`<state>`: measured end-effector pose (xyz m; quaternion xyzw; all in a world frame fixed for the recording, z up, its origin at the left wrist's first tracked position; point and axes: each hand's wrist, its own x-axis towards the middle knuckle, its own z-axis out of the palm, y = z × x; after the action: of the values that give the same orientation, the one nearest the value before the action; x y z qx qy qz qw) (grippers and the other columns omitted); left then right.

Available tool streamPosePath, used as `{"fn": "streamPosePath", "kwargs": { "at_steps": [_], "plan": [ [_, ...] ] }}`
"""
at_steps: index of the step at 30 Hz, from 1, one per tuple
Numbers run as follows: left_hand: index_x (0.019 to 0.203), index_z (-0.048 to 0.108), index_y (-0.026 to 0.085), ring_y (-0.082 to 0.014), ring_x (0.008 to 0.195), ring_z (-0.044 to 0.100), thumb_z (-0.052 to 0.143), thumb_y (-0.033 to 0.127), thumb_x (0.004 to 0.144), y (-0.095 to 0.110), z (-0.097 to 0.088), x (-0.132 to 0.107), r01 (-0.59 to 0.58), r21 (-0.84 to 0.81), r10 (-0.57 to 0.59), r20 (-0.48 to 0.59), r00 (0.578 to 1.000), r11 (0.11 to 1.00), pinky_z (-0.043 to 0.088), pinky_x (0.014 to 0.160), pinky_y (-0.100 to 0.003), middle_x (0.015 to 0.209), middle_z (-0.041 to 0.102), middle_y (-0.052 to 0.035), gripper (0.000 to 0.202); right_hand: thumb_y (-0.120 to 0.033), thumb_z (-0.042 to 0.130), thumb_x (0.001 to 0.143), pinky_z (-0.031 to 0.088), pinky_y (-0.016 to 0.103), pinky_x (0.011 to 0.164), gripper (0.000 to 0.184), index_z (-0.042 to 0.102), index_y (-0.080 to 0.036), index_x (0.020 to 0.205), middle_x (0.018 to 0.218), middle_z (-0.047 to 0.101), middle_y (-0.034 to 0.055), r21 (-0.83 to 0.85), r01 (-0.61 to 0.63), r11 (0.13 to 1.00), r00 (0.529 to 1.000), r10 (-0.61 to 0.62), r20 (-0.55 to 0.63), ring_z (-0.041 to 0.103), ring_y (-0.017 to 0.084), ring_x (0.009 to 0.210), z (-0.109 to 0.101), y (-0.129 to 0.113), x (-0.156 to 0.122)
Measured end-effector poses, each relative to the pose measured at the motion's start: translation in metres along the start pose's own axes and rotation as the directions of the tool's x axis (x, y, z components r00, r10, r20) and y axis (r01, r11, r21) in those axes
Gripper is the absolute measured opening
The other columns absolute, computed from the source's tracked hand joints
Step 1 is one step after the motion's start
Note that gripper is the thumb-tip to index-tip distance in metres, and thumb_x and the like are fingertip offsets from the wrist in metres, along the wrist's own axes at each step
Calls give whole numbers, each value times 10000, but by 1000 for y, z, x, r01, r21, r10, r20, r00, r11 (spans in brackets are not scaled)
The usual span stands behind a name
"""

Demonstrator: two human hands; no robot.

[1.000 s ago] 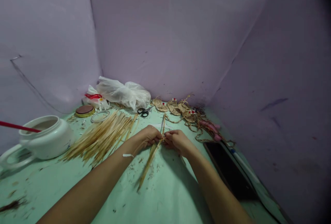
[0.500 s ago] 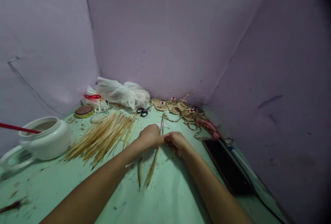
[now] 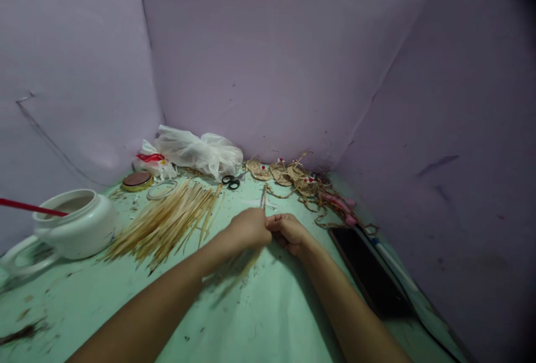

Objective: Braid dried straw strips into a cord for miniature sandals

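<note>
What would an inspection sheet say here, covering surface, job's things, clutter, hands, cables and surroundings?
Surface: pale green table, scattered with small bits.
Job's things: thin cord beyond the hands; loose straw to their left.
Clutter: white pot, plastic bag, scissors, woven pieces, phone.
Hands: left hand and right hand close together at the cord; exact grip hidden.
Cables: dark cable, running beside the phone.
Surroundings: purple walls at back, left and right.

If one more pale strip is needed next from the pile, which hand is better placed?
Probably the left hand: the pile of pale strips lies on its side, while the right hand would have to cross over. However, both are at the thin cord.
</note>
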<state>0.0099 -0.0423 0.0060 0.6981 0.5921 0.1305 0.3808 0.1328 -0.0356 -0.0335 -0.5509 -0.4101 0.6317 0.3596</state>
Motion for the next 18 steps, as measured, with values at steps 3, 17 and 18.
{"fn": "streamPosePath", "kwargs": {
  "at_steps": [3, 17, 18],
  "plan": [
    [563, 588, 118, -123, 413, 450, 495, 231, 611, -3, -21, 8, 12, 37, -6, -156, 988, 999, 296, 433, -223, 430, 484, -29, 153, -125, 553, 520, 95, 178, 321, 69, 541, -113, 588, 383, 452, -59, 4, -44, 999, 999, 44, 24, 242, 18, 286, 0, -2, -2],
    [429, 489, 124, -44, 319, 242, 490, 98, 535, -24, 9, 33, 55, -321, -56, 7, 998, 946, 146, 345, -190, 305, 320, 56, 109, -127, 597, 532, 273, 163, 407, 31, 589, -99, 543, 417, 508, -35, -459, 156, 874, 978, -202, -53, 367, 39, 392, -9, -1, 5],
    [431, 498, 120, -43, 331, 248, 485, 77, 519, -24, 11, 34, 26, -335, -31, -8, 999, 942, 152, 347, -190, 314, 333, 55, 98, -134, 595, 532, 271, 163, 405, 36, 599, -100, 544, 417, 508, -34, -526, 166, 834, 973, -225, -49, 364, 40, 393, -12, -2, 5]
  ]
}}
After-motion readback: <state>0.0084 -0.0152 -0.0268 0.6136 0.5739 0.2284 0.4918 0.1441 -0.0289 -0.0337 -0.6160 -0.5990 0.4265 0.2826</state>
